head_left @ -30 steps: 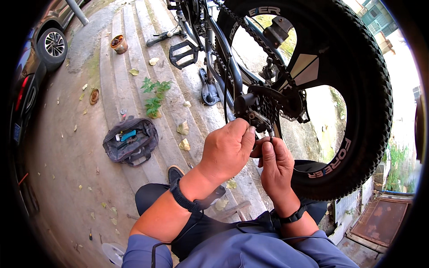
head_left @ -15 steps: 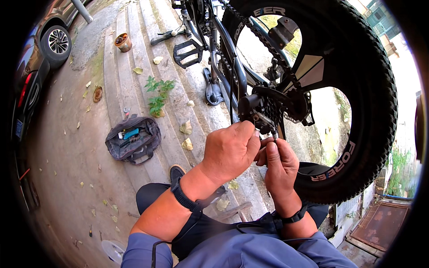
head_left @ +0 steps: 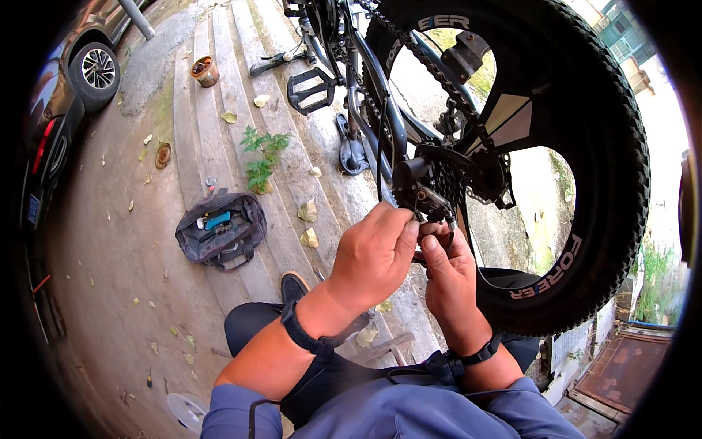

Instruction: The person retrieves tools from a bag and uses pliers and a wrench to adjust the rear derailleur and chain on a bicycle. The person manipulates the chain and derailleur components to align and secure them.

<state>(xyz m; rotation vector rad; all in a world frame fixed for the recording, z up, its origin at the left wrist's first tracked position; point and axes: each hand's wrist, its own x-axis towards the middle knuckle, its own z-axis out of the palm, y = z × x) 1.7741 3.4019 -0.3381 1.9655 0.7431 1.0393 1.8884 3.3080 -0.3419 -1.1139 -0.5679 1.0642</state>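
Bicycle (head_left: 461, 161), turned upside down, is stood at the upper right on long, shallow concrete steps (head_left: 219, 139), with its saddle (head_left: 353, 155) and handlebar (head_left: 267, 64) seen low down by the steps. The scene is set outdoors, curved by a fisheye lens, and is viewed from above a seated or crouching person in a blue-grey top (head_left: 395, 413). Brown, gritty ground (head_left: 102, 293) is spread to the left, where a dark car (head_left: 55, 135) is parked beside a grey pole (head_left: 137, 18). Dry, pale leaves (head_left: 308, 211) are scattered over the steps, and a leafy green plant (head_left: 257, 170) is rooted among them. A soft, dark fabric bag (head_left: 253, 219) is left gaping, with a bright blue object (head_left: 217, 220) shown inside; farther up, a round, stained bucket (head_left: 208, 77) is placed. At the lower right, a flat, rust-brown panel (head_left: 618, 369) is framed in paler strips. The bicycle's fat black tyre (head_left: 625, 161) is covered in chunky knobs, its wheel is built with broad, solid spokes marked by pale panels (head_left: 508, 121), and a dark chain (head_left: 431, 64) is run along the glossy grey frame. At the hub, the derailleur (head_left: 428, 203) is pinched from below by the closed fingers of the left hand (head_left: 374, 249) and right hand (head_left: 453, 282); exactly which small parts are gripped cannot be told, as the fingertips are partly hidden
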